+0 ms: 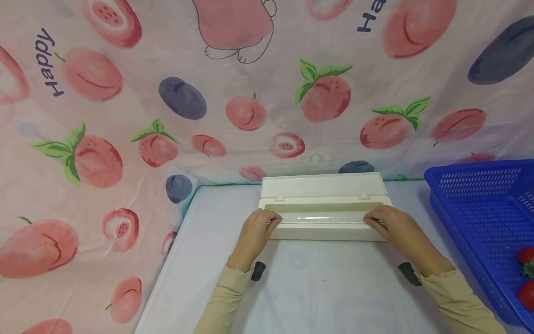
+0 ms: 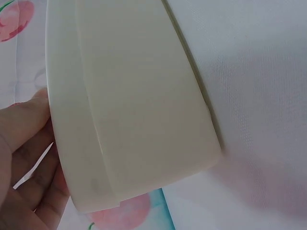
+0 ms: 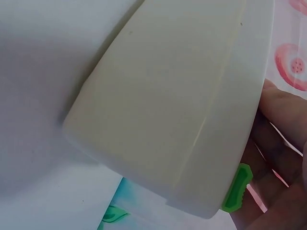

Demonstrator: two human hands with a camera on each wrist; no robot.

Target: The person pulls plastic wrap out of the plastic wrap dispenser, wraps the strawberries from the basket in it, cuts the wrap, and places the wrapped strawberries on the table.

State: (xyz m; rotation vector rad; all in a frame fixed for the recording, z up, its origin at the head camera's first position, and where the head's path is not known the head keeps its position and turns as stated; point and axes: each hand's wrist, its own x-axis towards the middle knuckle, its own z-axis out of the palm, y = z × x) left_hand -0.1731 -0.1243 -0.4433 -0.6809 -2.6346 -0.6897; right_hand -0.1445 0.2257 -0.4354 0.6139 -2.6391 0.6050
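Cream plastic makes up the long cling-film dispenser box (image 1: 325,226), which is seen in the head view lying crosswise on the pale table (image 1: 208,260), its hinged lid (image 1: 321,185) thrown back toward the peach-printed cloth backdrop (image 1: 125,116). A roll of clear film (image 1: 321,218) is seen in the open trough. The left hand (image 1: 255,232) is curled over the box's left end, fingers bent together onto the rim; the right hand (image 1: 394,227) is laid likewise on the right end, fingers close together and curved over the edge. A blue plastic basket (image 1: 479,204) is set at the right of the table, near the box but apart from it, and strawberries (image 1: 526,278) are held in it.

From the left wrist view, the box's rounded end (image 2: 144,110) is shown close up, with the left hand's fingers (image 2: 26,158) pressed against its rim and lying side by side.

From the right wrist view, the other end of the box (image 3: 177,105) is shown, carrying a small green slider tab (image 3: 237,188). The right hand's fingers (image 3: 278,143) are held against the rim beside that tab; whether the tab is touched cannot be told.
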